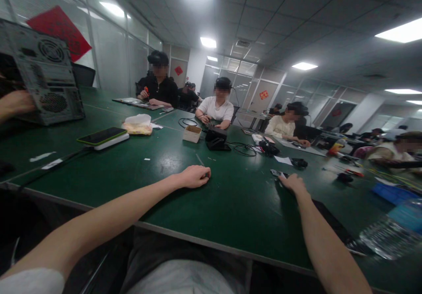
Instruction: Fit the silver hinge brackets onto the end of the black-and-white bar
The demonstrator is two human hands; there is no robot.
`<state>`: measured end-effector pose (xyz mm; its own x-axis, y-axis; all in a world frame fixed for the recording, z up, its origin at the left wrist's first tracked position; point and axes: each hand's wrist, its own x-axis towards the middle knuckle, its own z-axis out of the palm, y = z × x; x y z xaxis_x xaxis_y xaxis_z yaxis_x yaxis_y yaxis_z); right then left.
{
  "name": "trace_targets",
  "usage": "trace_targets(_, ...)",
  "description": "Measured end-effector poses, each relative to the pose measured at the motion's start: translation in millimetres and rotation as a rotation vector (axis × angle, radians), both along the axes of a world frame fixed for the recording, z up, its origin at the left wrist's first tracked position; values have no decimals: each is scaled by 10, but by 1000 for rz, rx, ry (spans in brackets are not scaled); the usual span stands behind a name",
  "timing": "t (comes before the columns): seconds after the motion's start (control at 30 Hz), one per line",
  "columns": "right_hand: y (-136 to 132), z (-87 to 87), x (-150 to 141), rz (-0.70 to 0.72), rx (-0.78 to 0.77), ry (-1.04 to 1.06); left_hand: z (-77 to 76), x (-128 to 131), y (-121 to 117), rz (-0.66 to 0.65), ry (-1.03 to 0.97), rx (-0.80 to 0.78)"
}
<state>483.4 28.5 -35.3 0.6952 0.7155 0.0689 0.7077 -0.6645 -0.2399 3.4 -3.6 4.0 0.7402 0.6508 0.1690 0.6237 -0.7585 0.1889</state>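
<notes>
My left hand rests on the green table with its fingers curled in. Whatever it may hold is hidden. Just beyond it lies a thin pale strip; whether the two touch, I cannot tell. Farther right, my right hand reaches forward with its fingers on a small flat silver-grey part, low at the tabletop. Its exact kind is too blurred to make out. Under my right forearm lies a dark flat object.
A computer case stands at left, a person's hand beside it. A phone lies on a white block. Ahead are a small box, a black device and cables. A water bottle lies right. Several people sit around.
</notes>
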Motion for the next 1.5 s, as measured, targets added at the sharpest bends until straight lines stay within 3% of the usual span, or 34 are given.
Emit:
trace_targets(0.23,-104,103,-116,72,-64,-28,3,-1,1,-11,-9,8)
trace_targets(1.07,-225,251,-165,109,8,-39,12,-6,-4,-3,23,19)
trace_targets(1.5,-353,361,-383,126,61,-212,38,-3,-25,-3,21,9)
